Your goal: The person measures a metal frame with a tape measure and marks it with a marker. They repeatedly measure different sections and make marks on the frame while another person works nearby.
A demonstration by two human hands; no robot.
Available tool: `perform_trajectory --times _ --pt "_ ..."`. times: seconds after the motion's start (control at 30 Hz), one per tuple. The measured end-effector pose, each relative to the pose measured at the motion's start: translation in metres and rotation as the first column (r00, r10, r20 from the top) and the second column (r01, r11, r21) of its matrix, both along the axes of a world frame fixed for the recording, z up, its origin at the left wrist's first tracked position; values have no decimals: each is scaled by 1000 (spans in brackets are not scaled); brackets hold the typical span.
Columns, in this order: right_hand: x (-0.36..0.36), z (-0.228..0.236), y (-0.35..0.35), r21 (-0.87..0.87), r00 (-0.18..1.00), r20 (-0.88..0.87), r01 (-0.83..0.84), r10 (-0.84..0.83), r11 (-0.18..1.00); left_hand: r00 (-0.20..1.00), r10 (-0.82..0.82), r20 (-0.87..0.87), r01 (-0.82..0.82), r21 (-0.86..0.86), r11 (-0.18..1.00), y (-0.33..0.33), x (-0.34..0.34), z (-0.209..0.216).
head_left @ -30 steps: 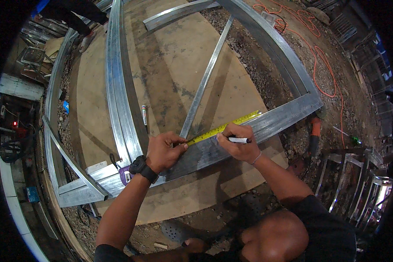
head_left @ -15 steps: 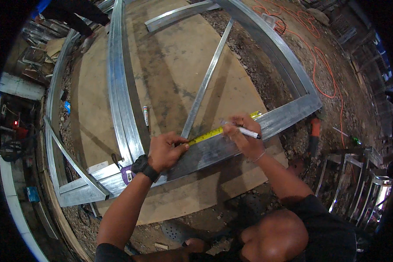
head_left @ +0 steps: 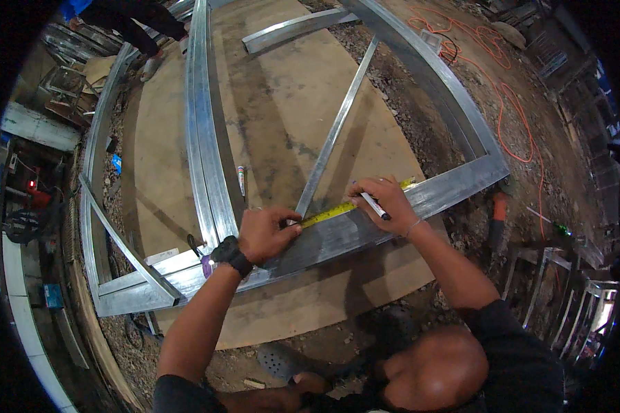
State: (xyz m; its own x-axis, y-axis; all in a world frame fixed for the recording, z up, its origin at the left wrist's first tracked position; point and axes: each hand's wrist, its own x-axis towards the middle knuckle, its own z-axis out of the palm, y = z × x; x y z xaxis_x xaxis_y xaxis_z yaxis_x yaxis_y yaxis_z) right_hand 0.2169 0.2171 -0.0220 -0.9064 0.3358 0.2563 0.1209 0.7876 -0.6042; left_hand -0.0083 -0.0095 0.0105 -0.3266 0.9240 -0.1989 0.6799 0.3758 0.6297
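A yellow tape measure blade [head_left: 327,214] lies along the top of a galvanized steel beam [head_left: 337,242] in front of me. My left hand [head_left: 267,233] is closed, its thumb and fingers pinching the blade close to the foot of a thin diagonal metal bar [head_left: 339,124]. Farther right, my right hand [head_left: 387,199] grips a white marker [head_left: 372,203] with a dark end, held slantwise over the beam. The blade passes under that hand and shows again beyond it. Beside my left wrist, a purple object [head_left: 207,266] sits on the beam, partly hidden.
A second marker [head_left: 241,180] lies on the brown board [head_left: 269,124] inside the steel frame. An orange cable [head_left: 506,103] winds over the ground at right, near an orange-and-black tool [head_left: 497,219]. Another person's legs [head_left: 134,31] stand at the far left.
My right hand has turned, and the marker now slants more steeply, with its dark end nearer me. My left hand keeps its pinch on the blade. The whole view has shifted slightly.
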Motion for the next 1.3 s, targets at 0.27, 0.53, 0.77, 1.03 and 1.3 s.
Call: perform_trajectory --times 0.27,0.53,0.77,1.03,1.3 --pt "1 1 -2 5 998 -60 6 -6 1000 942 -107 -317 106 -19 994 -58 -32 22" --pt "3 -3 -1 42 1000 -22 6 -5 999 987 -68 -145 85 113 990 -67 -37 16" --pt "0 -1 -3 54 998 -65 0 3 999 998 19 -53 -17 38 999 -65 -39 14" --pt "1 -2 -4 115 995 -101 6 6 993 994 -85 -73 84 -22 996 -54 -41 11" --pt "0 1 -5 114 996 -93 10 1 993 989 -144 34 147 -169 975 -31 -46 -1"
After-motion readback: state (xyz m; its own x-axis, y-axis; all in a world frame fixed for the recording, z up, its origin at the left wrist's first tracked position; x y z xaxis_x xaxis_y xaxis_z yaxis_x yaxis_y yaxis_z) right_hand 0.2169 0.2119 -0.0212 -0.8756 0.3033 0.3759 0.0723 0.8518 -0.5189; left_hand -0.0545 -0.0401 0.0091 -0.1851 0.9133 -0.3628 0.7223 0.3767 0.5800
